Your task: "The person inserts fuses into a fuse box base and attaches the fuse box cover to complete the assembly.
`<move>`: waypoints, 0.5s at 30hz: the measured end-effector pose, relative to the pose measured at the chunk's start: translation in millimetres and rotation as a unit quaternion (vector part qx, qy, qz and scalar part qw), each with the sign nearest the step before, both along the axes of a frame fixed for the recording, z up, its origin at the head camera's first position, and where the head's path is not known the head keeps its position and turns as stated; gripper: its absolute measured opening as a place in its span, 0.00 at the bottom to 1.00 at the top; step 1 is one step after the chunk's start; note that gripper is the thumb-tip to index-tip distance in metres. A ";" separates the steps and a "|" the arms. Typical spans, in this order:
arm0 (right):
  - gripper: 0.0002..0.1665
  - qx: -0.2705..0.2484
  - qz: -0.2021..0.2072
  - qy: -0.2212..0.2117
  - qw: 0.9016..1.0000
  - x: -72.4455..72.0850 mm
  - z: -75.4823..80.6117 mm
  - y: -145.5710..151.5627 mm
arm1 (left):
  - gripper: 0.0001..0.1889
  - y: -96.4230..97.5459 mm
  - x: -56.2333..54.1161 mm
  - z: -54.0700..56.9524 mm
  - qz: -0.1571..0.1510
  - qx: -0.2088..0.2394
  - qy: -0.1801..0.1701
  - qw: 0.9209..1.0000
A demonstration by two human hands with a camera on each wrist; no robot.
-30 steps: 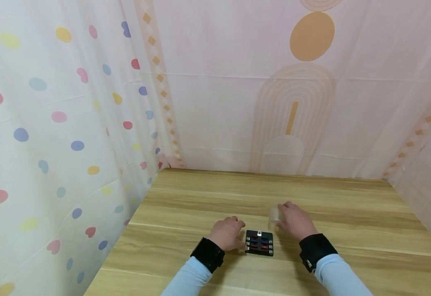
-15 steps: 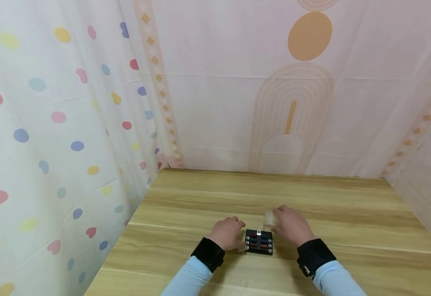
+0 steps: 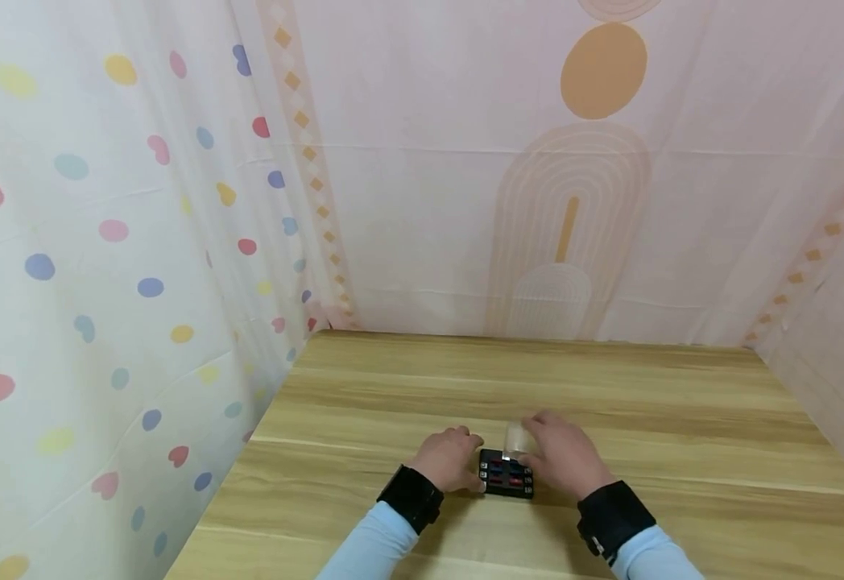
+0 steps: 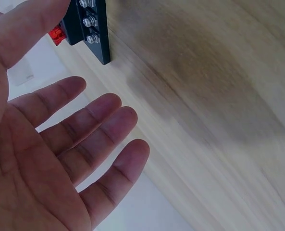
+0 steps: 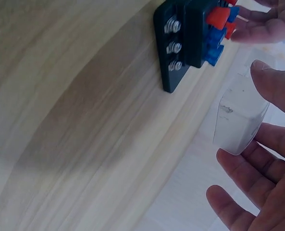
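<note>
A black fuse block [image 3: 506, 486] with red and blue blade fuses lies flat on the wooden table, screw terminals along its sides. My left hand [image 3: 447, 461] is at its left side, fingers loosely spread; the left wrist view has the thumb [image 4: 29, 29] overlapping the block, and I cannot tell whether it touches. My right hand [image 3: 567, 455] holds a clear plastic cover [image 5: 241, 113] between thumb and fingers. In the head view this cover is over the block's far edge; the right wrist view puts it raised off the table, apart from the fuses.
The wooden table [image 3: 364, 387] runs back to a patterned curtain [image 3: 422, 242]. Another curtain, with coloured dots, [image 3: 103, 322] hangs along the left. Both wrists wear black bands [image 3: 616, 519].
My right hand has moved left and slightly nearer with the clear cover, from right of the fuse block to above its far edge. The left hand has stayed nearly still beside the block.
</note>
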State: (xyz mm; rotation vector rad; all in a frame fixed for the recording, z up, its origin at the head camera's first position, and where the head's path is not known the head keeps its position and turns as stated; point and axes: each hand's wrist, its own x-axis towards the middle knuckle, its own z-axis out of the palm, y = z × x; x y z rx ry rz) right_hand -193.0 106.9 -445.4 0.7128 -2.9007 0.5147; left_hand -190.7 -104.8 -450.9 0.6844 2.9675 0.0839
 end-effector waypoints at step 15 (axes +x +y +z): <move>0.32 -0.005 0.039 -0.001 0.999 16.3 -5.3 -7.9 | 0.29 2.1 -2.5 -6.5 -0.020 -0.006 0.012 1.000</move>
